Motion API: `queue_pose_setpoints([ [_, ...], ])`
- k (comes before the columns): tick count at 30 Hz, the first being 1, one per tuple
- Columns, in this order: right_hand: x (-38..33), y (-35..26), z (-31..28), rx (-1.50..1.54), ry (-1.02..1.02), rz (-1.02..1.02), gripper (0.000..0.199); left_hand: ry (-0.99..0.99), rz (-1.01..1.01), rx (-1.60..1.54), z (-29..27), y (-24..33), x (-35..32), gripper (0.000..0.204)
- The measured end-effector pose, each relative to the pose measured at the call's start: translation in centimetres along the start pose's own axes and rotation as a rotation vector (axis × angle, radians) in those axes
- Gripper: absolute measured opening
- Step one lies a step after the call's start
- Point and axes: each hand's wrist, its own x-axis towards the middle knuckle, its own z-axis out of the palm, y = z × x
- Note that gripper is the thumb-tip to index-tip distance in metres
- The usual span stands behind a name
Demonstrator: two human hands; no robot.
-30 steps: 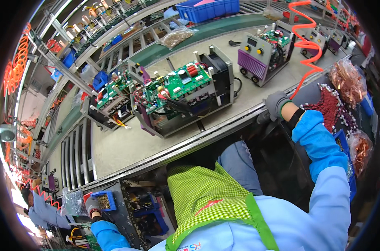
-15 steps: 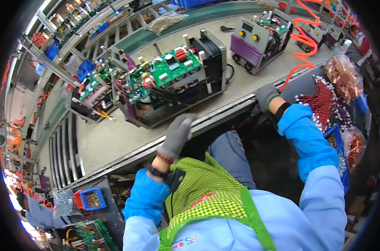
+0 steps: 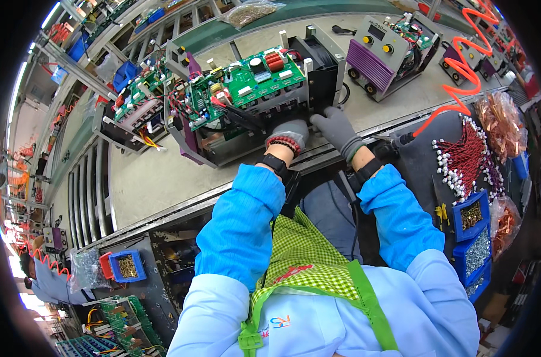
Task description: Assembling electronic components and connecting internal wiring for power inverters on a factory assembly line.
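Note:
A half-built machine with an exposed green circuit board, a black fan end and a purple front panel lies on the workbench. My left hand, in a grey glove, reaches to its near side below the board; its fingers are hidden. Close beside it, my right hand, also gloved, is at the lower near corner by the fan end. Its thumb stands apart from the other fingers, and I see nothing held in it. A dark tool on an orange coiled hose lies right of this hand.
Another open machine stands left of mine, and a purple-fronted one stands to the right. Red wire leads, blue screw bins and bagged copper parts lie at right. A blue bin sits at lower left.
My right hand has moved left from the dark tool at the bench edge to the machine's corner. My left hand has moved forward and right to the machine's near side.

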Motion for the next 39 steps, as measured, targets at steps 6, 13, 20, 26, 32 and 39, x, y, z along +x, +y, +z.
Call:
queue_pose_setpoints([
  [6,-0.5,1.6,0.0,1.084,-0.209,0.258,0.015,-0.067,0.025,-0.047,-1.6,2.1,-0.7,0.037],
  [13,-2.8,-4.3,-0.7,0.961,0.043,0.370,0.020,0.097,0.049,-0.141,-0.2,1.5,-0.5,0.027],
  [20,-3.1,-8.4,-2.4,0.121,0.558,-0.487,0.028,0.113,0.054,-0.074,1.0,1.4,-0.1,0.031],
  [26,1.9,-11.2,-6.0,-0.847,0.544,-0.903,0.031,0.143,0.041,-0.144,2.3,1.2,0.7,0.033],
  [32,3.4,-13.1,-5.4,-0.636,0.293,-0.778,0.023,0.051,-0.034,0.071,4.8,-2.8,2.3,0.041],
  [39,3.3,-12.7,-5.3,-0.556,0.271,-0.521,0.027,0.262,0.069,0.036,2.4,0.8,0.3,0.028],
])
